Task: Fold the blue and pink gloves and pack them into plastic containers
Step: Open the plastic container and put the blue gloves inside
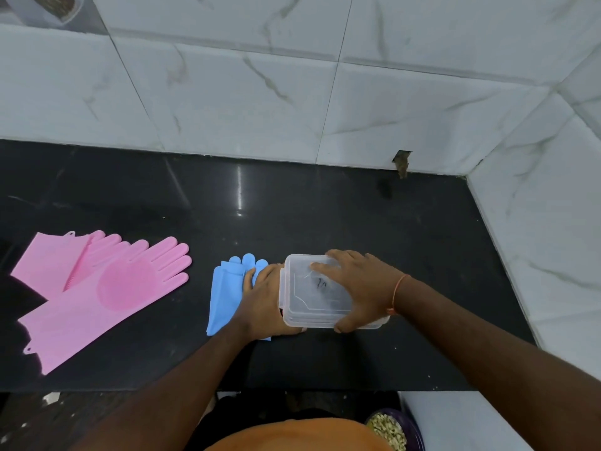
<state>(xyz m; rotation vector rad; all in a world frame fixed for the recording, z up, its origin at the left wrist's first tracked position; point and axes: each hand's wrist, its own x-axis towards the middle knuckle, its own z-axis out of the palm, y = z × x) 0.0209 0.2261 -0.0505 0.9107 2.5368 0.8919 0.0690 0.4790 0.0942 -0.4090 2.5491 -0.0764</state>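
Clear plastic box gripped from both sides as glove packing gets under way

Translucent and lidded, the plastic container [320, 292] sits on the black worktop [357, 206] with a person's two hands clamped on it. The right hand [361, 284] lies over its top and right edge, fingers [325, 266] spread flat across the lid and thumb hooked under the near rim. The left hand [266, 302] presses against the container's left wall, its fingers curled around that side and resting partly on the blue gloves [227, 294]. Those gloves lie flat just left of the container, touching the left hand, their long axis running away from the person and fingertips pointing toward the tiled wall [292, 92]. Farther left of the container, well apart from it, the pink gloves [97, 288] lie spread open and overlapping, long axis slanting from near-left to far-right, fingertips aimed toward the container. By appearance the step in hand is opening the container; no glove looks packed yet. Next, the lid likely needs prising off while the base is held steady
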